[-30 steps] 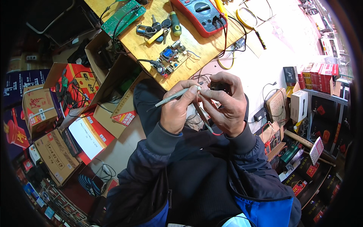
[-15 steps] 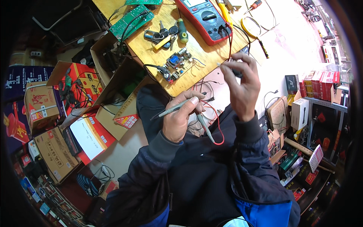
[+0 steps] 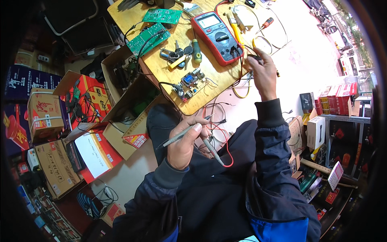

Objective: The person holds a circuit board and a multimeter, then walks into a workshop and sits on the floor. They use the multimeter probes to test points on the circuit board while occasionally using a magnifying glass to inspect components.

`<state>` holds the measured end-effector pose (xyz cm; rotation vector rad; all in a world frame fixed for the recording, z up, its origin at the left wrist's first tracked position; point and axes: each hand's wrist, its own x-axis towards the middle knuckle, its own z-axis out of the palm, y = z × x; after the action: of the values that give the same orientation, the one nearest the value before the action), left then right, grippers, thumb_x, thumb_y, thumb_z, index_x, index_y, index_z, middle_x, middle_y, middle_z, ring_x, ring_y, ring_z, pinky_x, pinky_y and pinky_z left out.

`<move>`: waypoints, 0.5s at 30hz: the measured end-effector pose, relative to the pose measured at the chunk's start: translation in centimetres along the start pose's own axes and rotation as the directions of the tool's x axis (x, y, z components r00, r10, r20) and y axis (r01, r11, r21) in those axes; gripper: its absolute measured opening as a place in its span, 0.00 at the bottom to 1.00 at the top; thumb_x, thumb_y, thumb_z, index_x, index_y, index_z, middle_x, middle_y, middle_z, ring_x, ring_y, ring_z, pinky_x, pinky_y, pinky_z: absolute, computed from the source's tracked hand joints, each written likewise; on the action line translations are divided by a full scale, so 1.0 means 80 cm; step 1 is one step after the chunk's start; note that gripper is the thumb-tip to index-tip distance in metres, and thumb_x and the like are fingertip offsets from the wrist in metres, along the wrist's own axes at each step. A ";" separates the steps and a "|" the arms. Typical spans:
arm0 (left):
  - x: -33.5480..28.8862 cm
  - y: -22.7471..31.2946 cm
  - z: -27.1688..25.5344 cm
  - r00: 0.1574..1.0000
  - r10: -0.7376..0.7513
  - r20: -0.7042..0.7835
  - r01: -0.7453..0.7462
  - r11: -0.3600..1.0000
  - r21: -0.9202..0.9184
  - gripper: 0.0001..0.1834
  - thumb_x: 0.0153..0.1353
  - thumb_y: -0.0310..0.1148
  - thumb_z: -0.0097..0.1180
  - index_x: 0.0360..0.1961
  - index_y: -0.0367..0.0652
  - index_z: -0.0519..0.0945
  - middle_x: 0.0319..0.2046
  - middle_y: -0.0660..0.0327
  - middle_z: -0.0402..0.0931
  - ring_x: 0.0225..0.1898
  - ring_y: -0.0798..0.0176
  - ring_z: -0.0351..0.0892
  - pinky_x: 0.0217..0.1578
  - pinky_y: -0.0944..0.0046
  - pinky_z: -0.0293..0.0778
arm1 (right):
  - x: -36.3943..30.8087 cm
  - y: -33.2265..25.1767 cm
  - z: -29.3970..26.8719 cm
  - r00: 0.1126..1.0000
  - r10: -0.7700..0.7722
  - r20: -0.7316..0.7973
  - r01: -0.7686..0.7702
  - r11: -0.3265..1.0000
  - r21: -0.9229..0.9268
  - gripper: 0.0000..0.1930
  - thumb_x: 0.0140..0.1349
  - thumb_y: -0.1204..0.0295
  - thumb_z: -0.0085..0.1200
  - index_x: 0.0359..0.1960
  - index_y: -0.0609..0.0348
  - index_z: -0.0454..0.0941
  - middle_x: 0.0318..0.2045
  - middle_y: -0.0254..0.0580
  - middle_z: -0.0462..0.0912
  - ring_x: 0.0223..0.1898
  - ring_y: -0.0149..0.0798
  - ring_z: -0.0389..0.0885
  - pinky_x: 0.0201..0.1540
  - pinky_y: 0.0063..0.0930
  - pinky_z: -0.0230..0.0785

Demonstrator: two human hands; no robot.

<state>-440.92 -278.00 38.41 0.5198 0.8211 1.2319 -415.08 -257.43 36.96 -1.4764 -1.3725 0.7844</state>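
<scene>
My left hand [image 3: 182, 147] is closed around two grey test probes [image 3: 211, 151], held apart at an angle below the table's front edge. A red lead curves from one probe. My right hand [image 3: 265, 74] reaches to the table's right edge, just right of the red multimeter [image 3: 217, 36]. Its fingers are bent around something dark that I cannot make out. Near the table's front corner lies a small circuit board [image 3: 189, 83] with a blue transformer and a black cord attached. A green-handled screwdriver [image 3: 196, 51] and a bunch of keys [image 3: 177, 54] lie behind it.
Two green circuit boards [image 3: 148, 38] lie at the table's back left. A yellow cable [image 3: 242, 96] loops past the right edge, and a red-handled screwdriver [image 3: 267, 23] lies farther back. Open cardboard boxes [image 3: 135, 117] stand at left; a white box [image 3: 315, 132] stands at right.
My right hand has moved up and forward, from before the table edge to beside the multimeter, its fingers now lower. The left hand keeps both probes. The table sits slightly lower in view.
</scene>
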 end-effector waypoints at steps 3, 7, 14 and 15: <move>-0.004 0.003 0.000 0.999 0.054 0.009 -0.054 0.998 0.015 0.14 0.77 0.32 0.51 0.53 0.31 0.80 0.37 0.55 0.81 0.46 0.58 0.82 0.52 0.57 0.77 | -0.011 0.011 0.004 0.998 -0.043 0.052 0.048 0.994 -0.099 0.27 0.71 0.75 0.62 0.70 0.72 0.74 0.57 0.49 0.81 0.46 0.33 0.87 0.50 0.26 0.80; -0.006 0.004 0.001 0.987 0.153 -0.041 -0.154 0.988 -0.018 0.15 0.78 0.33 0.51 0.55 0.32 0.79 0.38 0.56 0.82 0.47 0.57 0.83 0.55 0.56 0.79 | -0.030 0.003 -0.006 0.982 -0.187 0.033 0.190 0.959 -0.212 0.24 0.69 0.75 0.61 0.67 0.65 0.79 0.64 0.50 0.76 0.44 0.33 0.85 0.51 0.28 0.80; -0.007 0.010 0.015 0.966 0.212 -0.149 -0.234 0.961 -0.149 0.13 0.79 0.34 0.50 0.55 0.36 0.79 0.38 0.58 0.81 0.46 0.59 0.82 0.54 0.55 0.79 | -0.159 -0.050 -0.054 0.979 -0.108 0.172 0.109 0.994 0.005 0.11 0.68 0.85 0.58 0.49 0.66 0.88 0.41 0.41 0.86 0.42 0.31 0.84 0.49 0.24 0.76; -0.006 0.009 0.018 0.971 0.195 -0.141 -0.217 0.962 -0.164 0.13 0.79 0.34 0.50 0.55 0.36 0.79 0.38 0.58 0.81 0.46 0.59 0.82 0.54 0.56 0.78 | -0.182 -0.057 -0.049 0.966 -0.102 0.236 0.103 0.995 0.007 0.09 0.65 0.85 0.63 0.45 0.65 0.89 0.40 0.42 0.88 0.43 0.33 0.86 0.49 0.25 0.77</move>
<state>-440.26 -278.17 39.99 0.3931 0.7653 1.5273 -415.63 -272.76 40.50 -1.3360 -1.6161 0.9133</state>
